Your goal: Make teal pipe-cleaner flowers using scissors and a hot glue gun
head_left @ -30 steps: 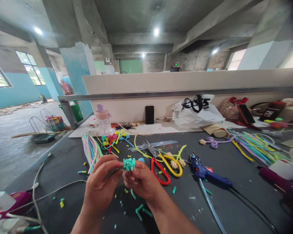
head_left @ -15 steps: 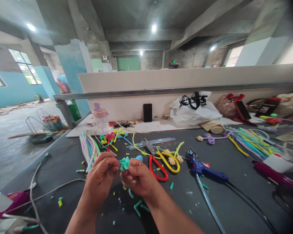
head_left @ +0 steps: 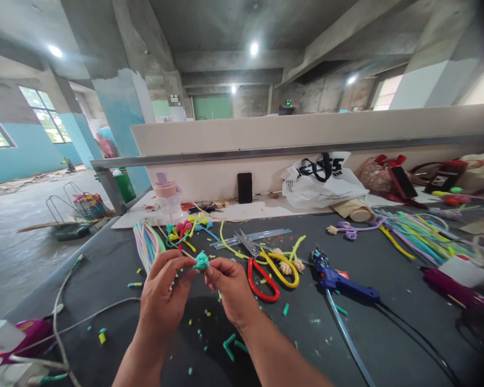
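Note:
A small teal fuzzy flower-like piece [head_left: 202, 262] is pinched between my two hands, above the dark tabletop [head_left: 274, 344]. My left hand [head_left: 165, 285] holds its left side with thumb and forefinger. On its right side, the fingertips of my right hand [head_left: 229, 285] are closed. Scissors with red and yellow handles [head_left: 263, 290] lie just right of my right hand. Farther right is a blue glue gun [head_left: 342, 282] with a clear stick trailing from it. Short teal cut pieces [head_left: 228, 346] lie below my hands.
A bundle of pastel fuzzy stems [head_left: 147, 242] lies at the left, near a pink-lidded bottle [head_left: 168, 199]. A black phone [head_left: 244, 187] leans on the partition. At the right are a white bag [head_left: 325, 183] and more colourful stems [head_left: 423, 236]. Cables run along the left.
Both hands have raised the teal piece slightly and turned it. My right hand's fingers have shifted their hold, and the view has moved a little.

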Available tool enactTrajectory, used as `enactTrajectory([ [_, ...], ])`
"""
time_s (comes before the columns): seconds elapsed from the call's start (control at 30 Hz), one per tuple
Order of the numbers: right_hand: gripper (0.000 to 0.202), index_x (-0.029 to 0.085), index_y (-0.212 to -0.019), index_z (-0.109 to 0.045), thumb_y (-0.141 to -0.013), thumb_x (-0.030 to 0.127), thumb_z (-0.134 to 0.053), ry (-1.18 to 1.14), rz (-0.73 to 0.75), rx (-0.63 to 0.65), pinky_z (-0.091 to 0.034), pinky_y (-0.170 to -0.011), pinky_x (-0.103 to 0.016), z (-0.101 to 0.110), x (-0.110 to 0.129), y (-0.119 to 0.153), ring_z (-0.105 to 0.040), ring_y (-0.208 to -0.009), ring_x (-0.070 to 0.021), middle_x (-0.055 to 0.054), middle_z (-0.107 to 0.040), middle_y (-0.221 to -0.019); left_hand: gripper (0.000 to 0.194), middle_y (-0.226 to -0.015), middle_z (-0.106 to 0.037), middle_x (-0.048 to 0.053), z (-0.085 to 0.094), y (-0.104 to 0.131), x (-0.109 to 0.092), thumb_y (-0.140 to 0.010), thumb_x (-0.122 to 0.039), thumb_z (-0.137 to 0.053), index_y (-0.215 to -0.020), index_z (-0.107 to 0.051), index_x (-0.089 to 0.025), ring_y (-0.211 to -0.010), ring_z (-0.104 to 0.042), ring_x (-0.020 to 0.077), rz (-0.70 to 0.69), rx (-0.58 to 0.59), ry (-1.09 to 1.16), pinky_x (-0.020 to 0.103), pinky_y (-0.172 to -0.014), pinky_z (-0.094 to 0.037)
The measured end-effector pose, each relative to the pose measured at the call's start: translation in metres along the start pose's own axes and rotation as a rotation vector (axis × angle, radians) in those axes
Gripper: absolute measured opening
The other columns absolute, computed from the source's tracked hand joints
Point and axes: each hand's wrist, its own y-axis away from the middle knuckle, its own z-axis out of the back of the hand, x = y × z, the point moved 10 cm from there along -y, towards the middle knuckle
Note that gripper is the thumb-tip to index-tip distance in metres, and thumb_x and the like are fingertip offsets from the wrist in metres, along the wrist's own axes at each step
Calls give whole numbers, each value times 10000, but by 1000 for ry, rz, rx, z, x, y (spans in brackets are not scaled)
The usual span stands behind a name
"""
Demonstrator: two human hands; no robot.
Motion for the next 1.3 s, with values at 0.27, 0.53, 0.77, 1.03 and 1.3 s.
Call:
enactTrajectory([
  [0.27, 235, 155, -618, -638, -677, 367, -719, 123, 29, 22, -270, -489, -211, -3, 2, 3, -370, -485, -68, 42, -517, -521, 79, -859, -562, 33, 1, -1, -6, -813, -154, -561, -839, -620, -200, -832, -570, 166, -32, -19, -58, 270, -748, -456],
  [0.53, 211, 167, -614, -662, -701, 358, -691, 306, 138, -34, -310, -519, -227, 0, 20, 5, -416, -542, -98, 30, -512, -554, 78, -864, -569, 32, -4, 0, 6, -825, -178, -537, -778, -593, -204, -817, -579, 169, 36, 35, 17, 280, -728, -461],
  [0.77, 137, 192, -662, -690, -753, 285, -648, 491, 301, -67, -361, -596, -249, 0, 31, 7, -480, -613, -130, 8, -551, -604, 48, -872, -557, 30, -5, -1, -3, -807, -174, -566, -823, -598, -206, -832, -573, 170, -32, 27, -16, 284, -746, -459],
  [1.03, 171, 192, -689, -688, -789, 313, -620, 581, 368, -53, -351, -585, -251, -5, 36, 11, -471, -594, -125, 11, -531, -596, 40, -883, -555, 29, -5, 1, 3, -808, -195, -584, -845, -576, -209, -841, -561, 165, -5, 14, -66, 272, -743, -454],
  [1.3, 129, 174, -744, -709, -730, 294, -663, 434, 262, -69, -384, -628, -260, 0, 26, 7, -511, -658, -142, -17, -600, -679, 26, -889, -528, 29, -6, 0, 6, -820, -183, -567, -822, -575, -207, -861, -546, 166, 0, 37, -51, 276, -768, -434],
])
